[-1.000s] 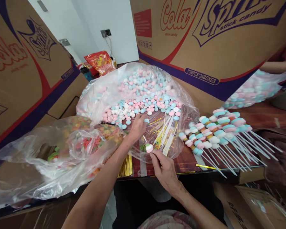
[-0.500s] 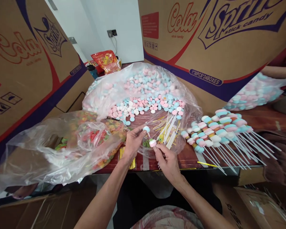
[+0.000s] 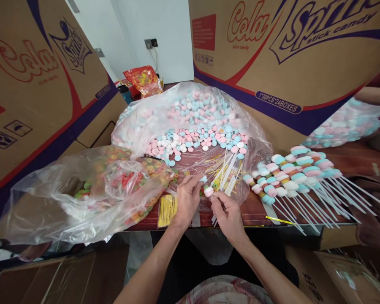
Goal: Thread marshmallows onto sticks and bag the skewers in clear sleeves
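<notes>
My left hand [image 3: 188,198] pinches a light blue candy [image 3: 203,179] at its fingertips. Close beside it, my right hand [image 3: 226,213] holds a stick with a pink-and-white candy [image 3: 208,191] and a bit of green at its top; most of that stick is hidden by the fingers. Beyond the hands, pink, blue and white candies [image 3: 190,141] spill from a large clear bag [image 3: 139,122]. White sticks [image 3: 229,171] and yellow ties lie just past my right hand. Finished-looking candy skewers [image 3: 291,173] are piled at the right.
At the left, a clear bag [image 3: 60,211] holds coloured ring candies. Yellow ties [image 3: 167,211] lie near the table edge. Big cartons [image 3: 91,93] [image 3: 250,63] stand at both sides. A red packet [image 3: 144,80] is at the back. Another person's arm [image 3: 375,96] shows at far right.
My left hand has moved right with the blue candy, closer to the candy in my right hand. The view has shifted slightly.
</notes>
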`<state>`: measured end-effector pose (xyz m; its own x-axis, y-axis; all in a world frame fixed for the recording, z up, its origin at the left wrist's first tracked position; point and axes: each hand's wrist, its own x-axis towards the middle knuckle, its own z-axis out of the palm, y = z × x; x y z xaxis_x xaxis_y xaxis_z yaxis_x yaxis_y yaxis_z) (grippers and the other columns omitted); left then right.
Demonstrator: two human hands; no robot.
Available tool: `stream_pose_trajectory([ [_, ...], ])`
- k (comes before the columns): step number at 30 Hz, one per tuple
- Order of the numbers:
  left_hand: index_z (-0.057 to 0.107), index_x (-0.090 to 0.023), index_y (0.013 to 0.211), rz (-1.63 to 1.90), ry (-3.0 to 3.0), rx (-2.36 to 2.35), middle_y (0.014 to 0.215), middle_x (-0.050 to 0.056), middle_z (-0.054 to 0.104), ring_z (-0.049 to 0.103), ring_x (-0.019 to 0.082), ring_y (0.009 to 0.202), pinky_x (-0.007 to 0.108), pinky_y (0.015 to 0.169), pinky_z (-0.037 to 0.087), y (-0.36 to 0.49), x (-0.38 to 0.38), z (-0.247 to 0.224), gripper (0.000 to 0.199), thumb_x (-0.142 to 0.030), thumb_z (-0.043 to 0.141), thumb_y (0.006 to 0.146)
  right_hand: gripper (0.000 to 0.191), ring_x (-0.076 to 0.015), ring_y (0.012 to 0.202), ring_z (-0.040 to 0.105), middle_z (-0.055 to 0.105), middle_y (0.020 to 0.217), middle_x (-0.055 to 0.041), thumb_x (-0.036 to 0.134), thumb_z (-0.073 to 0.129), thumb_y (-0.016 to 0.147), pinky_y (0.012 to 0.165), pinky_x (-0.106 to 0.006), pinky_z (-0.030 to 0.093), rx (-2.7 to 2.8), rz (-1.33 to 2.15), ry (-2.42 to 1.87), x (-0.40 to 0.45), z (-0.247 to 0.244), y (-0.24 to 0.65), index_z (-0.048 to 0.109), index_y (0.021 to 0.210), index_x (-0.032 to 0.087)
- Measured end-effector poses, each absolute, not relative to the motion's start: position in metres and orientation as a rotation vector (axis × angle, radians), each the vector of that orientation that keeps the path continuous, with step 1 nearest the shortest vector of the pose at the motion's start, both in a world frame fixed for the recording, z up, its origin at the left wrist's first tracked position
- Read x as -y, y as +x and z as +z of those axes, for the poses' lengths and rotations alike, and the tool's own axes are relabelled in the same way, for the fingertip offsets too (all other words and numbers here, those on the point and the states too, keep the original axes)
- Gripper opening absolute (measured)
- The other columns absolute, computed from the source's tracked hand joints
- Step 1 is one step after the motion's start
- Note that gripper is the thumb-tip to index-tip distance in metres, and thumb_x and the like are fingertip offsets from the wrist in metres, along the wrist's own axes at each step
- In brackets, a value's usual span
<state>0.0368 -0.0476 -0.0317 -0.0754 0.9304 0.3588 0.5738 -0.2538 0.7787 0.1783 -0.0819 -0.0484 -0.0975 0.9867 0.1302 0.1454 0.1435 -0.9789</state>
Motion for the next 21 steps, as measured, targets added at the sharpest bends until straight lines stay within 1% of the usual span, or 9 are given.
stream_pose_trajectory([
  [5, 0.07, -0.026, 0.118, 1.152, 1.927, -1.506, 0.097, 0.007, 0.066, 0.063, 0.016, 0.091, 0.027, 0.082, 0.05, 0.048, 0.06, -0.029, 0.037, -0.016, 0.042, 0.095, 0.03, -0.0093, 0.05, 0.038, 0.04, 0.058, 0.0058, 0.036, 0.047, 0.097, 0.047, -0.021, 0.033, 1.424, 1.058, -1.19, 0.081, -0.049, 0.178, 0.053, 0.073, 0.019],
  [8, 0.07, -0.028, 0.12, 1.078, 1.892, -1.397, 0.102, 0.007, 0.067, 0.064, 0.017, 0.095, 0.027, 0.084, 0.051, 0.045, 0.064, -0.023, 0.036, -0.021, 0.043, 0.096, 0.03, -0.0095, 0.049, 0.038, 0.041, 0.056, 0.0062, 0.037, 0.046, 0.097, 0.047, -0.021, 0.034, 1.382, 1.055, -1.188, 0.08, -0.049, 0.178, 0.053, 0.073, 0.019],
  [10, 0.07, -0.027, 0.119, 1.057, 1.85, -1.372, 0.103, 0.007, 0.069, 0.065, 0.019, 0.097, 0.029, 0.087, 0.052, 0.035, 0.06, -0.02, 0.034, -0.025, 0.046, 0.096, 0.031, -0.0095, 0.048, 0.039, 0.041, 0.054, 0.0064, 0.037, 0.047, 0.097, 0.047, -0.021, 0.034, 1.374, 1.06, -1.184, 0.08, -0.048, 0.178, 0.052, 0.072, 0.02],
  [12, 0.071, -0.025, 0.117, 1.087, 1.797, -1.431, 0.098, 0.007, 0.071, 0.066, 0.02, 0.096, 0.032, 0.088, 0.052, 0.019, 0.051, -0.018, 0.032, -0.026, 0.048, 0.094, 0.033, -0.0095, 0.049, 0.041, 0.042, 0.055, 0.006, 0.037, 0.048, 0.097, 0.048, -0.021, 0.035, 1.387, 1.044, -1.182, 0.08, -0.047, 0.178, 0.05, 0.069, 0.02],
  [14, 0.071, -0.023, 0.115, 1.135, 1.766, -1.61, 0.089, 0.006, 0.072, 0.066, 0.021, 0.091, 0.034, 0.087, 0.052, 0.002, 0.038, -0.017, 0.032, -0.022, 0.048, 0.092, 0.034, -0.0093, 0.05, 0.043, 0.043, 0.055, 0.0058, 0.036, 0.048, 0.098, 0.049, -0.02, 0.035, 1.406, 1.022, -1.183, 0.081, -0.046, 0.178, 0.049, 0.068, 0.02],
  [17, 0.073, -0.019, 0.101, 0.981, 1.92, -1.857, 0.092, 0.008, 0.07, 0.064, 0.021, 0.088, 0.034, 0.084, 0.05, -0.012, 0.019, -0.016, 0.028, -0.017, 0.048, 0.09, 0.03, -0.0092, 0.049, 0.043, 0.044, 0.056, 0.006, 0.036, 0.048, 0.098, 0.049, -0.02, 0.036, 1.437, 1.001, -1.183, 0.083, -0.044, 0.179, 0.053, 0.073, 0.02],
  [19, 0.073, -0.018, 0.089, 0.803, 1.986, -1.982, 0.089, 0.01, 0.067, 0.062, 0.022, 0.086, 0.033, 0.08, 0.048, -0.011, 0.012, -0.015, 0.022, -0.017, 0.05, 0.09, 0.03, -0.0091, 0.049, 0.043, 0.043, 0.056, 0.0061, 0.035, 0.047, 0.098, 0.049, -0.02, 0.036, 1.459, 0.984, -1.192, 0.083, -0.044, 0.179, 0.053, 0.073, 0.02],
  [21, 0.07, -0.019, 0.085, 0.636, 2.013, -2.095, 0.09, 0.01, 0.065, 0.062, 0.023, 0.084, 0.033, 0.076, 0.047, -0.005, 0.009, -0.016, 0.018, -0.018, 0.053, 0.089, 0.03, -0.009, 0.049, 0.042, 0.042, 0.056, 0.0063, 0.034, 0.047, 0.098, 0.049, -0.02, 0.037, 1.48, 0.961, -1.2, 0.084, -0.044, 0.179, 0.053, 0.073, 0.02],
])
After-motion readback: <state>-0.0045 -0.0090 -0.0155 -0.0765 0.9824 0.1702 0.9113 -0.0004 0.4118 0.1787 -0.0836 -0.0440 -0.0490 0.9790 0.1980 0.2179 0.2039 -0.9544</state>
